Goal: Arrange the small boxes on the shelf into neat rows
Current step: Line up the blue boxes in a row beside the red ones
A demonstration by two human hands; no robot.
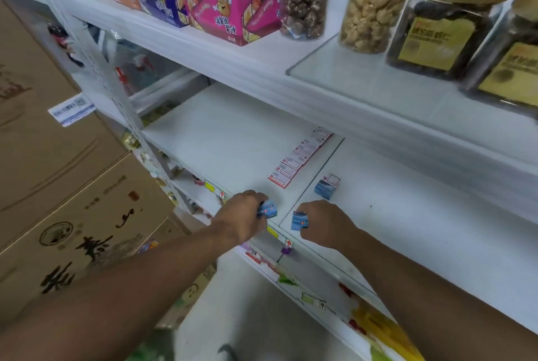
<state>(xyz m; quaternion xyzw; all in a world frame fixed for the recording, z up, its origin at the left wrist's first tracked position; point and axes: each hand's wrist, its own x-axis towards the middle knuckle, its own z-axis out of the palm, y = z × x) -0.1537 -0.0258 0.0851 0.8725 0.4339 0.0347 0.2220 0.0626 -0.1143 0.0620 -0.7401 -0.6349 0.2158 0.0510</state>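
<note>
On the white middle shelf [233, 139], a neat row of small red-and-white boxes [300, 156] runs from front to back. A single small blue box [326, 187] stands just right of the row's front end. My left hand [244, 215] grips a small blue box [269, 209] near the shelf's front edge. My right hand [323, 222] holds another small blue box [300, 221] close beside it. Both hands hover low over the front of the shelf, a short gap between them.
The upper shelf carries pink and purple snack cartons [230, 2] and jars of nuts and dried fruit [375, 2]. Stacked cardboard cartons [58, 186] stand at the left. A lower shelf with colourful packets [375, 328] shows below. Price tags [215, 187] line the shelf edge.
</note>
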